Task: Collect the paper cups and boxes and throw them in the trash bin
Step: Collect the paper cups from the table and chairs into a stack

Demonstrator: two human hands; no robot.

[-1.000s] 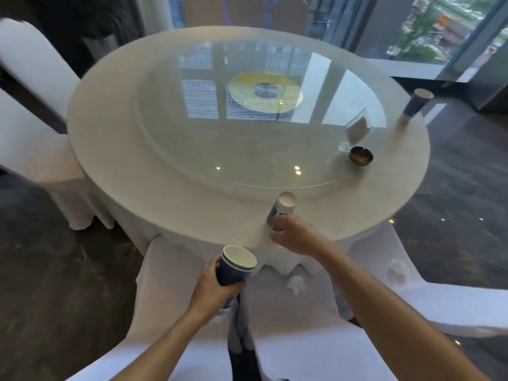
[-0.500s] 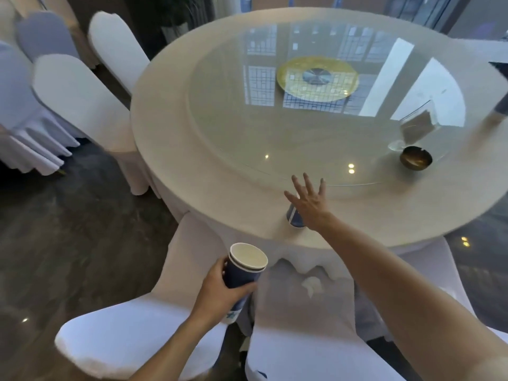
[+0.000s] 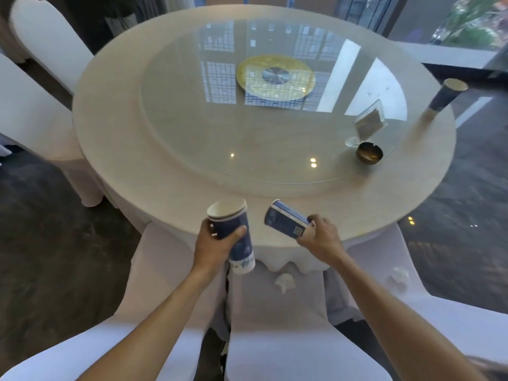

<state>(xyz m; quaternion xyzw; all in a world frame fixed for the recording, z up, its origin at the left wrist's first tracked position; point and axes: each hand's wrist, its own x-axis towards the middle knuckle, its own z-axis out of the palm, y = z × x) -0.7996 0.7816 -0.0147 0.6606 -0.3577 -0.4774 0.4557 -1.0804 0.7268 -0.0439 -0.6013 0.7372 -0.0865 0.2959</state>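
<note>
Blue stack (image 3: pixel 233 232) gripped upright, left hand (image 3: pixel 213 243) | cup (image 3: pixel 286 222) clasped tilted, right hand (image 3: pixel 321 235) | I align base over mouth, nest gently.

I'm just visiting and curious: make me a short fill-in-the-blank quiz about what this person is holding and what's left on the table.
1. The left hand holds a stack of blue paper cups with the opening facing ____.
2. The right hand holds a single blue paper cup tipped on its ____.
3. ____ more blue paper cup stands at the round table's far right edge.

Missing words: up; side; one
</note>
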